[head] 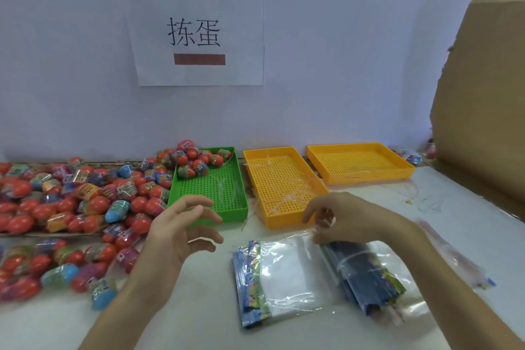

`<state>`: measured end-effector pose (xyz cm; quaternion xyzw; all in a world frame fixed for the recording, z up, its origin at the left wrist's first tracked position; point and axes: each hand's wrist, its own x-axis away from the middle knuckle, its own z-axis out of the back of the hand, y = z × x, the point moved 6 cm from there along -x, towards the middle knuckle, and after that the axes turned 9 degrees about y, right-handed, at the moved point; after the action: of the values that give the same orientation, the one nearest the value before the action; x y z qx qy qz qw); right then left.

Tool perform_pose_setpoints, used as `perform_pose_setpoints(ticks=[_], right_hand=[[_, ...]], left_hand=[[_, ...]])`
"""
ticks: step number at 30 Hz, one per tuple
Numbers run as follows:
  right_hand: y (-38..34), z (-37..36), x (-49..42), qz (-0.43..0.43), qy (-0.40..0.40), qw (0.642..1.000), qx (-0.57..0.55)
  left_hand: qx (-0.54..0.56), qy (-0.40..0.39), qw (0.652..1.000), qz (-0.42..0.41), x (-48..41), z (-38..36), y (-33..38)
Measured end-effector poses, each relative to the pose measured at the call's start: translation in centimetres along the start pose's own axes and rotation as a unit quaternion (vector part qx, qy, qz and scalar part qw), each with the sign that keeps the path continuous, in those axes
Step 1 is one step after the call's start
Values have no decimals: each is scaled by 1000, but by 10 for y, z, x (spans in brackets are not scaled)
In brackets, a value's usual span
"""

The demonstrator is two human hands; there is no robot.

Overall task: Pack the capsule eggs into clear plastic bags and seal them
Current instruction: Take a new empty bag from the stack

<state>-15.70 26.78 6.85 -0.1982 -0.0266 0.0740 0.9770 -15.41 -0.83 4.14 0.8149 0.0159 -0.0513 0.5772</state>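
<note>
**Bag Pick-Up: Right Hand Nearest**

The right hand [345, 217] pinches the top edge of the clear plastic bags [287, 275], lower centre. The left hand [181, 231] hovers with fingers spread, empty. The capsule eggs [85, 207] lie frame-left, beside the left hand.

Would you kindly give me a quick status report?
Left hand open, empty. Right hand pinching clear bag edge. Eggs unpacked, left. Nothing blocking.

Two bare arms come up from the bottom edge. No sleeves show on them. The left hand [181, 231] and the right hand [345, 217] wear no gloves, and no rings or watch can be seen.
</note>
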Motion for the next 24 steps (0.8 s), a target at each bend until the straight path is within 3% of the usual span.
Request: perform_pose_setpoints(ticks=[7, 12, 15, 19, 22, 24], right_hand=[[-39, 16, -5, 93, 85, 986, -111], [-96, 30, -14, 182, 194, 938, -221], [-134, 20, -14, 249, 246, 917, -192], [-166, -22, -11, 316, 257, 907, -105], [-167, -48, -7, 337, 266, 900, -77], [-160, -52, -9, 325, 283, 899, -73]], left_hand=[[-53, 5, 998, 36, -3, 1, -9], [-43, -32, 981, 184, 1, -6, -28], [36, -44, 973, 226, 3, -8, -29], [147, -20, 969, 198, -1, 1, -14], [227, 23, 958, 174, -3, 15, -6], [210, 43, 963, 165, -5, 20, -3]])
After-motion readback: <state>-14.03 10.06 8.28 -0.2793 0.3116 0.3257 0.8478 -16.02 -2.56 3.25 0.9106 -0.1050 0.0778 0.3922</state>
